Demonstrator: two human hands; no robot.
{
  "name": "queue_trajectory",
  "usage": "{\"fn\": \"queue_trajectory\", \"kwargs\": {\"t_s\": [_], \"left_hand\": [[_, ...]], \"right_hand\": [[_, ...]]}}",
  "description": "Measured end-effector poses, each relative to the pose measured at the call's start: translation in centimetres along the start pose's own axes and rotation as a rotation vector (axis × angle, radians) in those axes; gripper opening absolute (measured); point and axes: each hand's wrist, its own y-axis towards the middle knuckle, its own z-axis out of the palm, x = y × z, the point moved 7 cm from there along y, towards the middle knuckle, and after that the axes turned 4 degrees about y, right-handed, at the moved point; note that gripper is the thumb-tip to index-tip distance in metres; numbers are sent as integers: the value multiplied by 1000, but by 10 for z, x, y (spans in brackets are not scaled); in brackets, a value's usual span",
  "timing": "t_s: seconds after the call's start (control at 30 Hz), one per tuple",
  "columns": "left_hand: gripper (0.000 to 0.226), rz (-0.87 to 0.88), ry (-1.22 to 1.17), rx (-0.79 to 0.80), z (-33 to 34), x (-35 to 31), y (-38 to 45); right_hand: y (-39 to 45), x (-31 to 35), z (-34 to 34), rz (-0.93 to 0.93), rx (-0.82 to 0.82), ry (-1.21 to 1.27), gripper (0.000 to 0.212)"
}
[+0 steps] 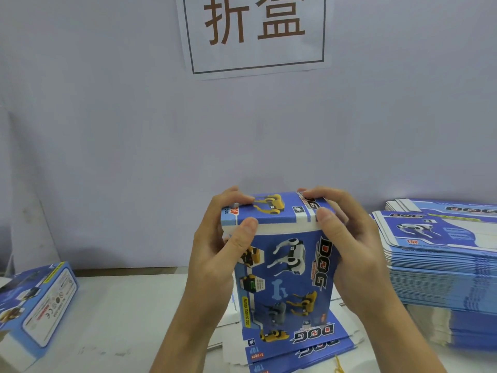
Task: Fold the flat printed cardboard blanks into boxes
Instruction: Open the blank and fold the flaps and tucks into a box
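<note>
- Blanks (293, 348), a few flat printed ones, lay nearest on the table (129, 313), at 6 o'clock under the work.
- Upright on them stood the box (285, 267), dead centre, its top flap folded over.
- The left hand (215, 254) clamped its 9 o'clock side, thumb curled onto the top front edge, fingers hooked over the back.
- The right hand (349, 249) gripped the 3 o'clock corner likewise, thumb pinching the crease.
- Closing it well probably called for even thumb pressure along the fold, tucking the flap squarely without buckling the panel.
- A finished box (37, 305) lay at 8 o'clock.
- The tall stack of blanks (441, 267) waited at 3 o'clock.
</note>
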Motion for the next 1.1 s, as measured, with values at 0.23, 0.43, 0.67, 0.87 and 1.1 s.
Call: {"fn": "queue_trajectory", "kwargs": {"t_s": [0.23,0.43,0.67,0.87,1.1], "left_hand": [[20,-16,-9,-11,-4,-3,0],[43,-28,61,15,5,-8,2],[15,-52,101,93,12,-9,5],[29,-59,-12,197,10,-4,-1],[22,-26,-40,193,3,-5,0]], "right_hand": [[2,-5,-6,18,-29,-4,25],[2,-6,-5,6,-35,-48,24],[0,-5,-8,34,-40,-20,21],[1,-5,-7,24,-66,-34,20],[0,-14,-11,122,-83,54,14]]}}
